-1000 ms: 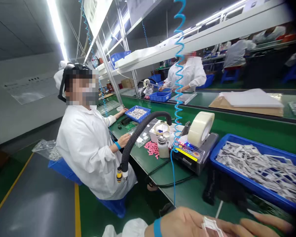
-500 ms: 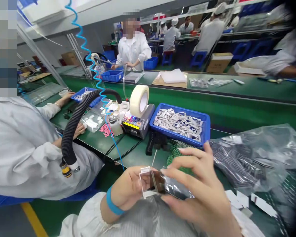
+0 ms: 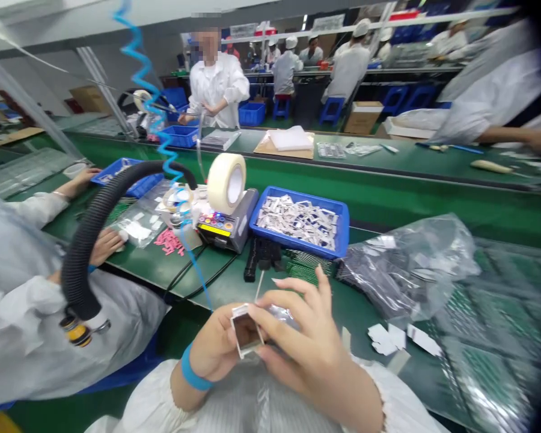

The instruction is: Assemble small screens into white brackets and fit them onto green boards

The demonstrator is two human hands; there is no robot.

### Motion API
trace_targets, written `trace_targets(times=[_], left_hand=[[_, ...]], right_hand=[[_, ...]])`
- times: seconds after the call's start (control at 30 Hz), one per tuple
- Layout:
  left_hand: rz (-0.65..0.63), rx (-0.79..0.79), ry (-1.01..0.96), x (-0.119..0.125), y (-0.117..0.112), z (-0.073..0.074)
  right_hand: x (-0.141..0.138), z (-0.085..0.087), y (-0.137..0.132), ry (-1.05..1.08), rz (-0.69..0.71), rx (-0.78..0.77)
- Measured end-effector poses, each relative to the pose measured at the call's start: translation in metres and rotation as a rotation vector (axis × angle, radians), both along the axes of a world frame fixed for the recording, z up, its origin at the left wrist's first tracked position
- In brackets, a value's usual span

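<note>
My left hand [image 3: 211, 344], with a blue band on its wrist, grips the left edge of a small white frame [image 3: 235, 337]. A dark glossy panel [image 3: 247, 332] fills the frame's opening. From the right, my right hand [image 3: 306, 337] pinches the same piece, thumb at the lower corner and index finger at the upper corner, its other fingers raised. Shiny clear film [image 3: 283, 314] shows behind those fingers; whether it is attached to the panel I cannot tell. Both hands are close to my body, over the near side of the bench.
A blue tray [image 3: 345, 231] of white frames stands ahead, beside a tape dispenser [image 3: 225, 234] carrying a tape roll [image 3: 226, 183]. A black hose [image 3: 79, 258] arches at left, near a co-worker's sleeve [image 3: 31, 288]. Plastic bags [image 3: 415, 264] and white card pieces [image 3: 385, 340] lie right.
The dark panel, which stuck out to the right of the white frame, now sits within its outline. My right hand has come closer to my left. The view has shifted right.
</note>
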State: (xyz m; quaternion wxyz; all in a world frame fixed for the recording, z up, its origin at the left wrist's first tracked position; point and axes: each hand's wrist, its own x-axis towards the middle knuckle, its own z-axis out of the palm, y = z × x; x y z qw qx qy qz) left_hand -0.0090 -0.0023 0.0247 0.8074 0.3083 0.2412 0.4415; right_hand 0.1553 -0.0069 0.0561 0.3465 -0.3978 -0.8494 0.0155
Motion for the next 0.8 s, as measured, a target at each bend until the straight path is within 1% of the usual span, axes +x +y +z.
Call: trace_targets(times=[0.07, 0.13, 0.17, 0.23, 0.3, 0.37, 0.43, 0.47, 0.5, 0.53, 0.6, 0.67, 0.73, 0.8], left_hand=[[0.087, -0.091, -0.007, 0.001, -0.002, -0.011], [0.138, -0.174, 0.015, 0.003, -0.002, -0.023], [0.132, -0.205, 0.03, 0.004, -0.002, -0.028], [0.074, -0.251, 0.036, 0.007, -0.001, -0.036], [0.011, -0.289, 0.022, 0.009, -0.001, -0.04], [-0.038, -0.32, 0.019, 0.01, -0.001, -0.04], [-0.083, -0.335, 0.032, 0.011, -0.002, -0.039], [-0.1, -0.335, 0.037, 0.012, -0.002, -0.039], [-0.114, -0.332, 0.039, 0.012, -0.002, -0.039], [-0.127, -0.329, 0.039, 0.013, -0.002, -0.04], [-0.152, -0.322, 0.036, 0.014, -0.002, -0.041], [-0.172, -0.32, 0.029, 0.015, -0.002, -0.042], [-0.18, -0.311, 0.019, 0.015, -0.002, -0.043], [-0.172, -0.28, 0.006, 0.016, -0.001, -0.043]], right_hand=[[-0.004, -0.003, -0.008, -0.137, -0.041, -0.024], [-0.005, -0.007, -0.013, -0.249, -0.06, -0.062], [-0.002, -0.008, -0.015, -0.28, -0.068, -0.087], [0.011, -0.009, -0.017, -0.275, -0.091, -0.161], [0.035, -0.011, -0.021, -0.197, -0.17, -0.288], [0.067, -0.017, -0.026, -0.15, -0.355, -0.438], [0.103, -0.033, -0.033, -0.197, -0.583, -0.56], [0.119, -0.043, -0.036, -0.233, -0.663, -0.605], [0.133, -0.055, -0.039, -0.246, -0.701, -0.632], [0.145, -0.066, -0.041, -0.245, -0.72, -0.647], [0.16, -0.086, -0.042, -0.205, -0.716, -0.65], [0.165, -0.097, -0.039, -0.149, -0.699, -0.636], [0.163, -0.098, -0.034, -0.08, -0.683, -0.609], [0.152, -0.089, -0.026, 0.0, -0.667, -0.572]])
